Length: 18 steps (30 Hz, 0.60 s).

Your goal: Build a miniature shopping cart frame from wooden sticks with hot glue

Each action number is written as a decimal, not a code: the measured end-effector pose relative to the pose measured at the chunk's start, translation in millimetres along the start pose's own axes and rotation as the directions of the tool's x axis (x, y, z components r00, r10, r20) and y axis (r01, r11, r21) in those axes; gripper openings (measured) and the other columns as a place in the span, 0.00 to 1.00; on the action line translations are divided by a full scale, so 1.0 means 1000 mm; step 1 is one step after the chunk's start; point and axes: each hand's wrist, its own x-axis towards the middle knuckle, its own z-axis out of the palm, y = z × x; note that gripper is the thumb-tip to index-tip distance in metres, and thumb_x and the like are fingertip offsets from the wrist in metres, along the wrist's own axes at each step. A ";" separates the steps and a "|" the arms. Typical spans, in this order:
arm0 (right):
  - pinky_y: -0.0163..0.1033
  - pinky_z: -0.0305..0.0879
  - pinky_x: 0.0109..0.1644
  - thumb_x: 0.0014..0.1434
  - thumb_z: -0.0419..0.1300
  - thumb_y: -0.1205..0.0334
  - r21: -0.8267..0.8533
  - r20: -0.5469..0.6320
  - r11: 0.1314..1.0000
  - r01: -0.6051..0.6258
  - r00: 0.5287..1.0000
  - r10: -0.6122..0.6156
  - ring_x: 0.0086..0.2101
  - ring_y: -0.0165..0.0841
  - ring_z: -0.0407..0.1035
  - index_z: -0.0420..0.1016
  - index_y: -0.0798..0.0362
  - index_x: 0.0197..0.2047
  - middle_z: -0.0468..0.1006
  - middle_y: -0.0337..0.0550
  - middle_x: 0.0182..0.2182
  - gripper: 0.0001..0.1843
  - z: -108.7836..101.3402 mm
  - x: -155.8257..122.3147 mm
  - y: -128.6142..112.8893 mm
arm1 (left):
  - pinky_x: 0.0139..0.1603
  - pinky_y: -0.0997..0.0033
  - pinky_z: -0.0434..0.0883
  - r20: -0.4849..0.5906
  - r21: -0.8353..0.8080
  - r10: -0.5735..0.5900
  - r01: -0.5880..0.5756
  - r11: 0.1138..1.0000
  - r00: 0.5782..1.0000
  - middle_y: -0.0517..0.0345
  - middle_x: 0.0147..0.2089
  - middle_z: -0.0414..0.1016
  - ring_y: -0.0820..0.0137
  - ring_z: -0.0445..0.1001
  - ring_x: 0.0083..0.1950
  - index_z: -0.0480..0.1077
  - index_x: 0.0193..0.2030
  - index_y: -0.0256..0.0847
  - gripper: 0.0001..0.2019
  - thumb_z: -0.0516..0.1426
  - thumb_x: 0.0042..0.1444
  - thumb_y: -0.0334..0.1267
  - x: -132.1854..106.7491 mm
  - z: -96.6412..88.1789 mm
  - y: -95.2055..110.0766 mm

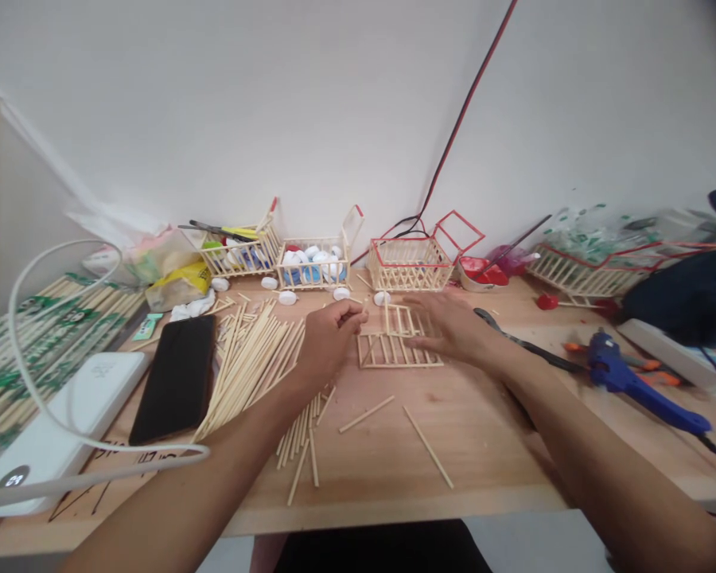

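A small lattice frame of wooden sticks (401,363) lies on the table in front of me, with a second slatted side standing at its back. Just left of it, my left hand (332,338) is closed in a pinch; whatever may be between the fingertips is too small to make out. My right hand (459,328) reaches over the frame's right side, fingers stretched and apart, slightly blurred. Whether it touches the frame I cannot tell. Loose sticks (367,415) lie nearer to me, and a large pile of sticks (244,370) spreads left of my left hand.
Along the wall stand little stick carts, one holding white and blue pieces (315,267), one red-rimmed (414,274). A blue glue gun (638,386) and pliers (531,344) lie right. A phone (176,378), white power bank (77,430) and looped cable lie left. A red paint bowl (483,274) sits behind.
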 end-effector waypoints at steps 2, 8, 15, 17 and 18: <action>0.55 0.61 0.57 0.54 0.64 0.51 -0.016 0.034 1.000 0.002 0.999 -0.001 0.56 0.47 0.64 0.63 0.51 0.61 0.69 0.53 0.58 0.33 -0.001 0.000 0.001 | 0.35 0.73 0.63 -0.001 -0.004 -0.003 0.003 1.000 1.000 0.64 0.25 0.71 0.72 0.69 0.30 0.73 0.29 0.40 0.06 0.57 0.54 0.37 0.000 0.000 0.001; 0.56 0.62 0.54 0.56 0.62 0.52 -0.019 0.054 1.000 -0.014 0.998 0.015 0.55 0.48 0.65 0.65 0.51 0.59 0.70 0.54 0.57 0.29 -0.003 0.002 -0.006 | 0.36 0.73 0.63 -0.003 -0.016 -0.017 0.017 1.000 1.000 0.64 0.24 0.71 0.73 0.70 0.30 0.73 0.28 0.39 0.06 0.57 0.54 0.35 0.000 0.000 0.003; 0.56 0.63 0.53 0.59 0.59 0.50 -0.036 0.045 0.999 0.022 0.999 -0.020 0.55 0.48 0.64 0.64 0.52 0.60 0.69 0.55 0.58 0.28 -0.002 0.002 -0.009 | 0.36 0.74 0.64 -0.007 -0.007 -0.021 0.021 1.000 1.000 0.64 0.25 0.72 0.73 0.70 0.29 0.73 0.28 0.39 0.06 0.57 0.54 0.35 0.000 0.000 0.004; 0.56 0.62 0.53 0.59 0.59 0.50 -0.058 0.023 0.998 0.041 0.999 -0.040 0.55 0.49 0.64 0.65 0.53 0.59 0.69 0.55 0.57 0.27 -0.007 0.000 -0.012 | 0.36 0.74 0.64 -0.008 0.000 -0.022 0.022 1.000 1.000 0.64 0.25 0.71 0.73 0.69 0.29 0.73 0.28 0.39 0.06 0.57 0.54 0.35 0.000 0.000 0.003; 0.56 0.62 0.54 0.59 0.59 0.50 -0.060 0.005 0.997 0.055 0.998 -0.055 0.54 0.48 0.65 0.65 0.52 0.59 0.70 0.55 0.56 0.27 -0.011 -0.001 -0.014 | 0.35 0.74 0.63 -0.008 0.005 -0.022 0.022 1.000 1.000 0.64 0.24 0.71 0.73 0.69 0.29 0.73 0.28 0.39 0.06 0.57 0.54 0.35 0.001 0.000 0.003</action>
